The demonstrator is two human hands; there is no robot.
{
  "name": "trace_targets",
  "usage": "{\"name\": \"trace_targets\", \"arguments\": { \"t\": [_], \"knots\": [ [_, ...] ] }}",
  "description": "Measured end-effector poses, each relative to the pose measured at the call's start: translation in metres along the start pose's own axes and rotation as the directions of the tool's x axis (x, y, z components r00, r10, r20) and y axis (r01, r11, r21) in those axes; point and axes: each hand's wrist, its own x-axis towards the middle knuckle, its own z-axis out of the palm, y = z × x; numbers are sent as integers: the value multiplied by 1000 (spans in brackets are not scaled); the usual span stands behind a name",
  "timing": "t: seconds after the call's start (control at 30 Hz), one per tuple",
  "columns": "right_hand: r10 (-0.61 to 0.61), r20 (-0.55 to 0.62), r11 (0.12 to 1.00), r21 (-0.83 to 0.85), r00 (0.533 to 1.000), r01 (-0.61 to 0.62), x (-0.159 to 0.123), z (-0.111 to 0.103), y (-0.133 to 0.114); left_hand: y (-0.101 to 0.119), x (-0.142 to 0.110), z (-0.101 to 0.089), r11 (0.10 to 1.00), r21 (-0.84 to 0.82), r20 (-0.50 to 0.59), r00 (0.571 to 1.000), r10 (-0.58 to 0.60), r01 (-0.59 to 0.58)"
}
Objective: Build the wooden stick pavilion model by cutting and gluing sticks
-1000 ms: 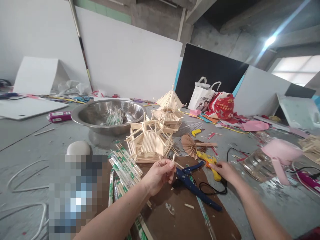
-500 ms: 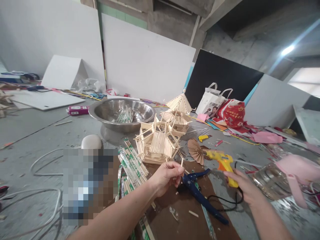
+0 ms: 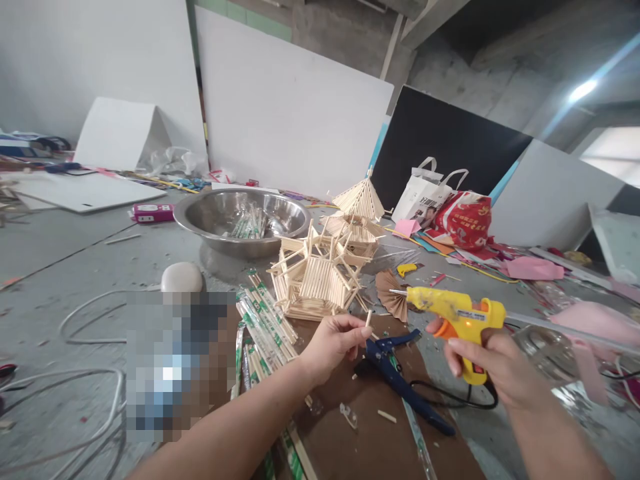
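Between thumb and fingers, my left hand [image 3: 343, 343] pinches a short piece of wooden stick [image 3: 369, 319], held upright. My right hand [image 3: 493, 353] grips a yellow hot glue gun [image 3: 455, 310] by its handle, nozzle towards the left. A clear glue stick [image 3: 565, 329] juts from its rear. Just beyond my left hand stands a stick-built model [image 3: 320, 283] with open upper framing. Blue-handled cutters [image 3: 400, 380] lie on the brown board [image 3: 345, 420] below my hands. Wrapped chopsticks [image 3: 267, 327] are spread left of the model.
Behind the model are another stick structure [image 3: 357, 230] and a pointed stick roof [image 3: 360, 198]. A steel basin [image 3: 200, 223] holds more wrapped sticks. A folded brown paper fan [image 3: 390, 293] and a yellow knife [image 3: 407, 269] lie nearby. White cable [image 3: 120, 393] loops at left.
My right hand has raised the glue gun and levelled it, its nozzle now in clear view. My left hand keeps its stick piece almost in place.
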Motion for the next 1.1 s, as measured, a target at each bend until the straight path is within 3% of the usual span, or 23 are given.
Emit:
{"name": "trace_targets", "arguments": {
  "t": [0.17,0.33,0.57,1.1],
  "knots": [
    [15,19,926,-378,1000,-7,1,17,-18,-5,1,2,993,106,-23,998,-52,55],
    [-134,-10,786,-610,991,101,11,36,-20,-10,2,1,990,135,-10,999,-44,45],
    [-305,11,695,-681,952,230,16,48,-17,-8,2,2,992,123,6,999,-42,41],
    [-234,20,616,-771,972,164,18,58,-40,-8,2,2,990,133,12,999,-38,36]
  ]
}}
